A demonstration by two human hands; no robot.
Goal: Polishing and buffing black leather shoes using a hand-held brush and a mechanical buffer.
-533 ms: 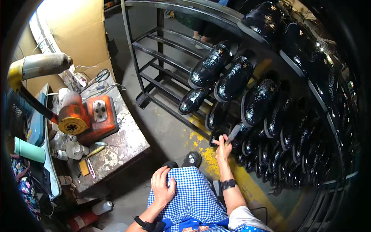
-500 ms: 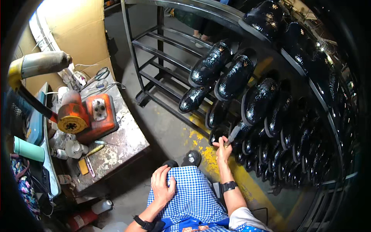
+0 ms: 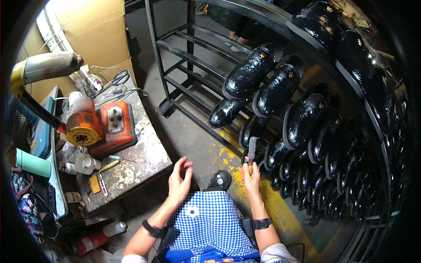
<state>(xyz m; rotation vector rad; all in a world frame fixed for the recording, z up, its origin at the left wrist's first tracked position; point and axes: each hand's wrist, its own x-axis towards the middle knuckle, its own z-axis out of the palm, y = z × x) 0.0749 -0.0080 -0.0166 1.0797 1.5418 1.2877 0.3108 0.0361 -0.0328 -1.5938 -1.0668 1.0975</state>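
Observation:
My left hand (image 3: 179, 180) is raised over my lap, its fingers apart and nothing in it. In my right hand (image 3: 253, 179) is a small hand tool with a flat grey blade-like end (image 3: 252, 148); it points up, away from me, and its exact kind is unclear. Beyond the tool, glossy black shoes stand on a dark metal rack (image 3: 174, 47). Closest to the tool's end is a black shoe (image 3: 251, 131) on a lower bar, with another shoe (image 3: 275, 154) to its right. A gingham apron (image 3: 206, 219) covers my lap.
At left, a worn table (image 3: 144, 151) bears an orange machine (image 3: 116, 127), scissors (image 3: 120, 78) and a yellow-handled tool (image 3: 109, 165). A green cup (image 3: 33, 163) lies tilted beside it. A red bottle (image 3: 92, 242) is below. Another person's legs (image 3: 237, 33) show behind the rack.
My left hand has lifted off my knee and opened. My right hand has drawn back slightly from the shoes, and the tool has turned more upright. The view has shifted a little.

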